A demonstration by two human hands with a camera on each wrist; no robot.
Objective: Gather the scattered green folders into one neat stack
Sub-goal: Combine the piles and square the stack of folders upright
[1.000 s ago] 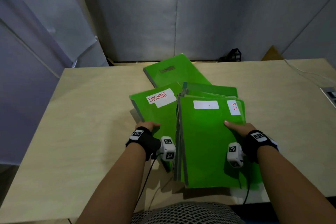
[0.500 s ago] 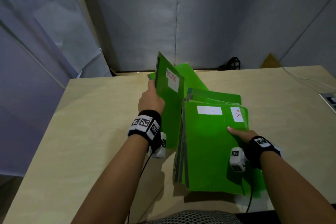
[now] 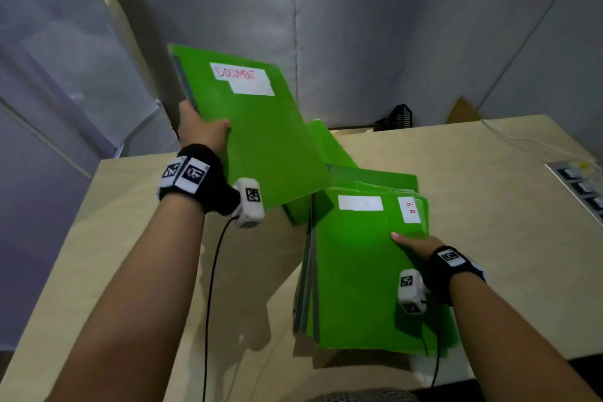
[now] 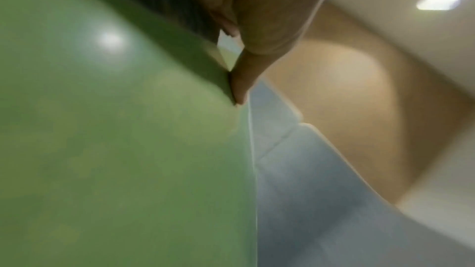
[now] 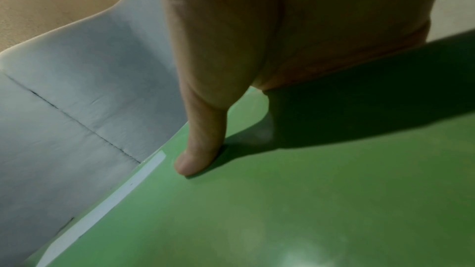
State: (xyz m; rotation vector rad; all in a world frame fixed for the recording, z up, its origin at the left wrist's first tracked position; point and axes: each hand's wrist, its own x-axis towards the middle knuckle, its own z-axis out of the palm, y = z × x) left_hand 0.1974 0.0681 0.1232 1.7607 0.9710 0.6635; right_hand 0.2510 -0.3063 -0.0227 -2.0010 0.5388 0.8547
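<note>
My left hand (image 3: 201,127) grips the left edge of the green folder labelled DOCUMENT (image 3: 261,137) and holds it tilted in the air above the table. In the left wrist view this folder (image 4: 115,139) fills the left side, with my thumb on its face and fingers behind. A stack of several green folders (image 3: 362,274), the top one labelled H.R, lies at the table's front right. My right hand (image 3: 416,243) grips the stack's right edge, thumb (image 5: 197,149) pressed on the top cover. Another green folder (image 3: 329,143) lies behind, partly hidden by the lifted one.
The light wooden table (image 3: 137,238) has bare surface on the left. A black object (image 3: 396,119) sits at the back edge, a power strip (image 3: 584,188) with a white cable at the far right. Grey padded walls surround the table.
The left hand took the DOCUMENT folder off the table, raised it on edge, then lifted it higher and turned its face towards me. The right hand stayed on the stack.
</note>
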